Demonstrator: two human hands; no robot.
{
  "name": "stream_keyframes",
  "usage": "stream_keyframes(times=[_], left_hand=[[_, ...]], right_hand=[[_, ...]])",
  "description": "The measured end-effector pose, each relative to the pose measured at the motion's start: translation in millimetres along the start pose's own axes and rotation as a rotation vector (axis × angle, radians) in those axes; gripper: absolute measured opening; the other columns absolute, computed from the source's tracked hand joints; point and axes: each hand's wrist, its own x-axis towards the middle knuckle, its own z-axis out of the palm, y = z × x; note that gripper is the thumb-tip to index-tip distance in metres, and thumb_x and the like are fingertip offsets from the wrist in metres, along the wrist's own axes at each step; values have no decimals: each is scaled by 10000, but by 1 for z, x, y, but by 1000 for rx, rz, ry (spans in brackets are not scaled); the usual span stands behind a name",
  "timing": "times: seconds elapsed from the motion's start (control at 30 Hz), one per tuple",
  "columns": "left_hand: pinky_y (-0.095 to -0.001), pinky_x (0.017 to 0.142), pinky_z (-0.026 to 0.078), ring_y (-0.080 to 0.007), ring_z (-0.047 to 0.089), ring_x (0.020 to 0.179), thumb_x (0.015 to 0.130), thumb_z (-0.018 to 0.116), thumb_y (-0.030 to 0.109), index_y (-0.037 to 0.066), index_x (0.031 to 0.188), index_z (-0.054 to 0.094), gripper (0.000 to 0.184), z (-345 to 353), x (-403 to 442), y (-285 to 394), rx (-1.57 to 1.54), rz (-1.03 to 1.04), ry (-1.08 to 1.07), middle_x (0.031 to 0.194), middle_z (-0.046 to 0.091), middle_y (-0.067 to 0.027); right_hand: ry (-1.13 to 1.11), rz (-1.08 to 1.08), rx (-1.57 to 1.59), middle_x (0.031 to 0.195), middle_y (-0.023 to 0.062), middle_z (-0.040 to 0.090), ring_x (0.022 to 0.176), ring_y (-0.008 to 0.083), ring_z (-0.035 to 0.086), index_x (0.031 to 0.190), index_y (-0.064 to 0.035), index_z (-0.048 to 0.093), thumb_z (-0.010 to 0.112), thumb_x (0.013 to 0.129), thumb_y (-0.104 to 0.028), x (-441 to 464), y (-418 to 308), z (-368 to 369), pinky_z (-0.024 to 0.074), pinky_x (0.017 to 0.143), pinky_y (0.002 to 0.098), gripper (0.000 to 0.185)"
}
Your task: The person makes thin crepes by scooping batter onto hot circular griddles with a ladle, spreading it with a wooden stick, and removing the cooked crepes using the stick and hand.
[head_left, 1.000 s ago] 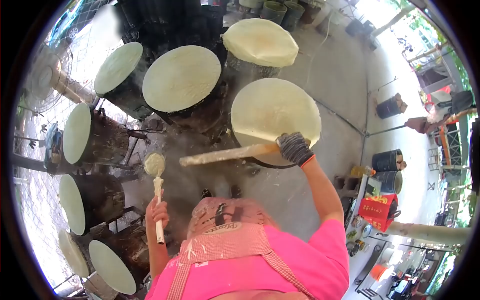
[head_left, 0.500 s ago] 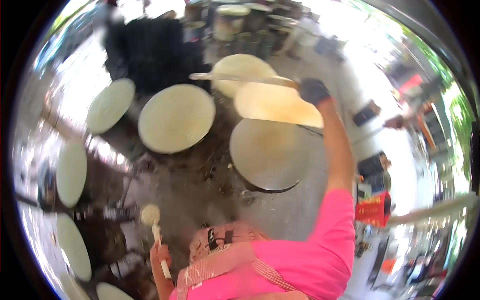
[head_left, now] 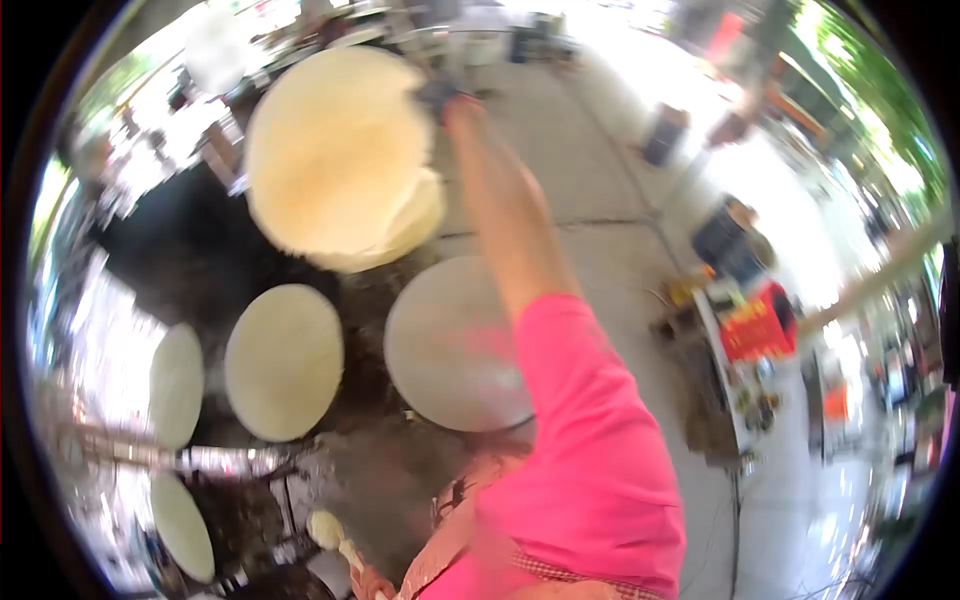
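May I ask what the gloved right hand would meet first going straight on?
Probably the round yellowish sheet, whose edge lies beside the gloved right hand; depth and blur leave contact unclear.

Beyond the grey griddle [head_left: 440,340], a cream flatbread [head_left: 335,150] is blotched golden-brown; left of the griddle, a paler cream batter round [head_left: 284,362]; right of it, a red bag [head_left: 760,325] printed yellow. The sleeve [head_left: 600,410] is plain hot pink.

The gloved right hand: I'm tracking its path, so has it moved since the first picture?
Yes, forward: the gloved right hand was at the near right edge of the grey griddle; now it is beyond that griddle's far edge.
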Motion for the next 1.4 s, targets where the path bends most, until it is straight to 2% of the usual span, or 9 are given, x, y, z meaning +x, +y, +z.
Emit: stream_keyframes(times=[0.37, 0.43, 0.63, 0.8, 1.0, 1.07, 1.23, 1.3, 1.4], left_hand=[[-240, 417, 329, -80, 330, 436, 926, 329, 269, -58, 1243, 338, 456, 12, -4, -98, -208, 344, -174, 580, 308, 9], [-244, 426, 332, -84, 332, 441, 928, 322, 278, -55, 1244, 339, 460, 11, -5, -107, -239, 394, -184, 580, 309, 7], [-246, 434, 335, -89, 333, 436, 929, 322, 281, -41, 1243, 349, 451, 9, -11, -121, -290, 415, -228, 577, 317, 0], [-245, 417, 343, -87, 332, 434, 930, 318, 261, -20, 1261, 330, 434, -16, -34, -117, -271, 406, -321, 580, 318, -3], [-192, 357, 317, -63, 338, 406, 895, 390, 239, 84, 1211, 420, 352, -111, -94, -105, -246, 474, -336, 565, 321, 7], [-205, 322, 304, -67, 323, 360, 884, 414, 244, 47, 1047, 485, 266, -131, -114, -106, -220, 542, -264, 518, 338, 6], [-210, 291, 288, -68, 313, 328, 876, 428, 246, 66, 838, 458, 186, -205, -139, -150, -264, 722, -236, 479, 349, 3], [-209, 273, 274, -71, 309, 318, 870, 442, 248, 93, 724, 378, 222, -225, -140, -190, -401, 887, -201, 463, 351, 3], [-196, 263, 258, -67, 315, 329, 869, 445, 249, 124, 807, 450, 140, -235, -149, -248, -551, 1138, -212, 483, 354, 0]], right_hand=[[277, 975, 656, 611, 131, 533, 422, 218, 484, 902, -64, 507, 575, 722, -177, -114, 242, 200, 366, 371, 358, 224], [170, 1027, 295, 814, 177, 628, 751, 273, 615, 818, 11, 622, 526, 706, -221, -120, 264, 216, 467, 616, 358, 275], [74, 950, 273, 725, 185, 597, 622, 288, 588, 888, -5, 576, 544, 735, -276, -133, 214, 172, 439, 516, 409, 313], [8, 731, -372, 984, 150, 598, 951, 296, 558, 918, -66, 613, 519, 721, -476, -180, 192, 135, 448, 767, 395, 464], [-97, 256, -302, 634, 169, 598, 575, 305, 556, 751, -23, 632, 573, 694, -465, -272, 119, 146, 431, 516, 388, 449], [-184, 21, -326, 851, 206, 605, 765, 327, 567, 868, 43, 608, 587, 650, -569, -328, 50, 146, 441, 660, 422, 650], [-1086, -4, 122, 793, 131, 617, 712, 227, 570, 976, -17, 584, 551, 796, -293, -467, -80, 205, 439, 642, 332, 331], [-882, -1609, 82, 619, 48, 557, 530, 158, 492, 859, -29, 596, 555, 794, -240, -494, -6, 343, 395, 497, 318, 224], [-1689, -688, 155, 575, 13, 514, 501, 101, 431, 795, -29, 602, 595, 767, -197, -658, -128, 251, 356, 470, 282, 170]])
